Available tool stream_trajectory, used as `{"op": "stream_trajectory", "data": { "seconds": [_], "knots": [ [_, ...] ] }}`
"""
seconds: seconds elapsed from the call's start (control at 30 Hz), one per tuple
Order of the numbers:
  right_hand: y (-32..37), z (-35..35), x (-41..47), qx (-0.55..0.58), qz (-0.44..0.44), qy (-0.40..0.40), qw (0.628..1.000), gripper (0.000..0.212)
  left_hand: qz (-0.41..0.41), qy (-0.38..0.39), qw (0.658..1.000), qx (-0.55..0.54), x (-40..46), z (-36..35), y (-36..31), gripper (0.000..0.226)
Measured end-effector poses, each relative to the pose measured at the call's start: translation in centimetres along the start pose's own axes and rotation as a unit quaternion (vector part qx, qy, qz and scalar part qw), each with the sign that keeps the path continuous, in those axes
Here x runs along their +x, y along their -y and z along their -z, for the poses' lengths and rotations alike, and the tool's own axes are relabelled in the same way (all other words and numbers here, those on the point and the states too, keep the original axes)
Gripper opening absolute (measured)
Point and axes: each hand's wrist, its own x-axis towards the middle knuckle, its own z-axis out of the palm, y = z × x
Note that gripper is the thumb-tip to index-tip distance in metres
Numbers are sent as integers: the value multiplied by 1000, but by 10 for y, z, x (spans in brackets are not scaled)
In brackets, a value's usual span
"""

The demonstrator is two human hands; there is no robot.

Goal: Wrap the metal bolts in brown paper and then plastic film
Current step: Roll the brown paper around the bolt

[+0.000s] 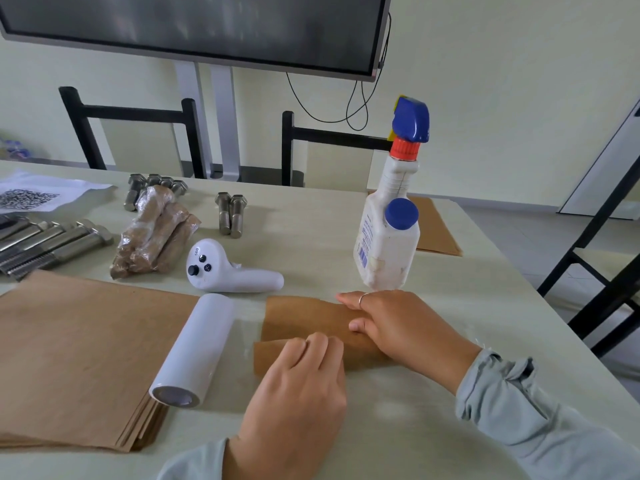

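A brown paper roll point(304, 323) lies on the table in front of me, with whatever is inside it hidden. My left hand point(301, 389) presses on its near edge with curled fingers. My right hand point(401, 327) lies over its right end, fingers curved around the paper. A white roll of plastic film point(197, 351) rests on the stack of brown paper sheets point(79, 351) to the left. Two bare metal bolts point(231, 213) stand further back, and more bolts point(45, 240) lie at the far left. Wrapped bundles point(156, 230) in paper and film sit behind the stack.
A white spray bottle point(388, 216) with a blue nozzle stands right behind my right hand. A white handheld controller point(225, 271) lies beyond the film roll. More brown sheets point(438, 230) lie at the back right. Black chairs stand past the table's far edge and at right.
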Motion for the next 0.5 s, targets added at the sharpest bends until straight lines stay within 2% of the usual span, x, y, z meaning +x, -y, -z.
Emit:
{"op": "stream_trajectory", "data": {
  "seconds": [0.13, 0.27, 0.33, 0.5],
  "knots": [
    [2, 3, -4, 17, 18, -31, 999, 41, -1, -6, 1000, 0, 1, 0, 0, 28],
    [6, 14, -5, -10, 87, -71, 994, 36, -1, -11, 1000, -1, 1, 0, 0, 29],
    [10, 20, -6, 7, 84, -49, 995, 37, 2, -12, 1000, -1, 1, -1, 0, 28],
    [15, 30, -3, 68, 37, 69, 995, 46, 10, -28, 1000, -5, 1, -3, -1, 29]
  ]
}}
